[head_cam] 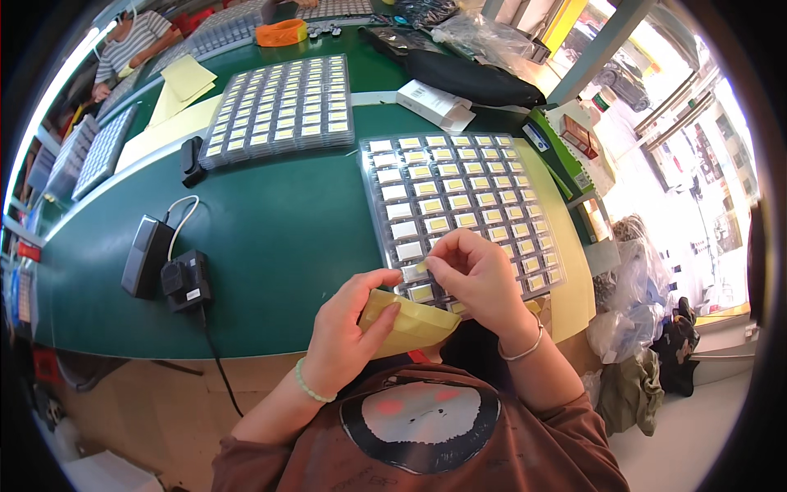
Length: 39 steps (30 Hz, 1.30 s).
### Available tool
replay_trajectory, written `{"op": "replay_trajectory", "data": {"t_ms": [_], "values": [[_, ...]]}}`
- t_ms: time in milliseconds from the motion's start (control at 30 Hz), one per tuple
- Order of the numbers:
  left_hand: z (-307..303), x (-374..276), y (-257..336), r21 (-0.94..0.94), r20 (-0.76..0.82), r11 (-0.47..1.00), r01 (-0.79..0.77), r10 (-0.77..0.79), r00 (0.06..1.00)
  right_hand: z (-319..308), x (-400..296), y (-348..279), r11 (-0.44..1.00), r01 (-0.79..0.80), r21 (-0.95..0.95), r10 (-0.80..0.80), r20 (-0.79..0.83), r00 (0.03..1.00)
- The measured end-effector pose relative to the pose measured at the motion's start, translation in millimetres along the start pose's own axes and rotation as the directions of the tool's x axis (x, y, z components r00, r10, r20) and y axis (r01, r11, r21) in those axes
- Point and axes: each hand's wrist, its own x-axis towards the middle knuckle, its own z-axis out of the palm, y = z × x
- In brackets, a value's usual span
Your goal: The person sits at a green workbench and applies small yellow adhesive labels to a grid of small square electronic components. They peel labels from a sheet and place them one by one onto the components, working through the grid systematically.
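My left hand holds a folded yellow sheet between thumb and fingers, its index fingertip reaching the near left part of a clear plastic tray. Pinched in my right hand is a small yellow sticker, right above a white piece in the tray's left column. Rows of small white pieces fill the tray's pockets. Most carry a yellow rectangle, like the piece nearest me. Farther up the left column, several pieces, such as this one, are plain white. My right hand hides part of the near rows.
A stack of similar trays stands farther back, beside a black object. Two black devices with cables lie at left. A white box, black bag and green box lie beyond. A person sits far left.
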Motion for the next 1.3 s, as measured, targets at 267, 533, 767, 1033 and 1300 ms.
{"op": "replay_trajectory", "data": {"t_ms": [267, 533, 767, 1033, 1300], "values": [[0, 1, -2, 0.139, 0.016, 0.985, -0.099, 0.098, 0.995, 5, 0, -4, 0.979, 0.057, -0.195, -0.058, -0.002, 0.998], [2, 0, 0, 0.153, -0.002, 0.982, -0.108, 0.11, 0.994, 13, -5, -9, 0.966, 0.062, -0.253, -0.078, -0.052, 0.996], [2, 0, 2, 0.183, 0.01, 0.975, -0.124, 0.125, 0.992, 16, -5, -2, 0.955, 0.101, -0.28, -0.121, -0.055, 0.991], [2, 3, 2, 0.382, 0.073, 0.89, -0.25, 0.241, 0.968, 21, -7, 2, 0.865, 0.238, -0.442, -0.287, -0.047, 0.957], [4, 1, 2, 0.397, 0.073, 0.891, -0.222, 0.21, 0.975, 18, -8, -3, 0.636, 0.295, -0.713, -0.47, -0.055, 0.881]]}}
